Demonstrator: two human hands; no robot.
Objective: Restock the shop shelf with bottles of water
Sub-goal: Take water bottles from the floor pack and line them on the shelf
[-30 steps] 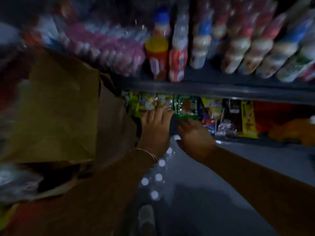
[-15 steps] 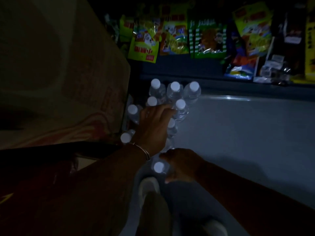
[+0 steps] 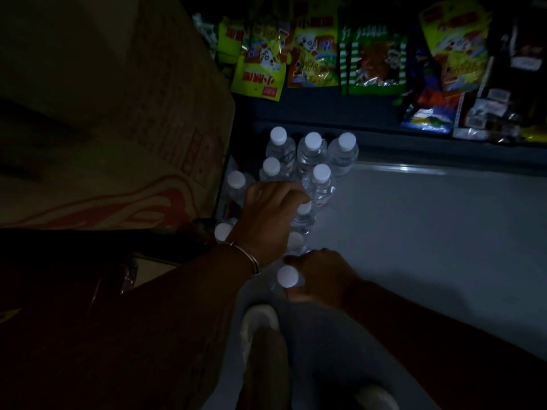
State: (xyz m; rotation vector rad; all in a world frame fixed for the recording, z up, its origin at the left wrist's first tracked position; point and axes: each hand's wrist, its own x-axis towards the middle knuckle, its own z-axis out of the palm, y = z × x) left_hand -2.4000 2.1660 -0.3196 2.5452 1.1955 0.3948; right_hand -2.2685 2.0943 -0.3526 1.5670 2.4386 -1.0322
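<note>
**Both hands down among the water bottles on the floor**

The left hand point(image 3: 270, 216) reaches into the cluster of water bottles point(image 3: 310, 161), its fingers curled over the tops in the middle of the group; which bottle it grips is hidden beneath the hand. A thin bangle point(image 3: 247, 255) circles that wrist. The right hand point(image 3: 321, 276) is wrapped round the nearest bottle point(image 3: 287, 278), whose white cap shows just beside the knuckles. The bottles stand upright on the pale floor point(image 3: 429, 232), white caps up, at the foot of a low shelf point(image 3: 355, 113). A large cardboard box point(image 3: 112, 113) rises just left of them. Snack packets point(image 3: 313, 54) line the shelf behind. A light shoe point(image 3: 257, 324) shows below the hands.
</note>
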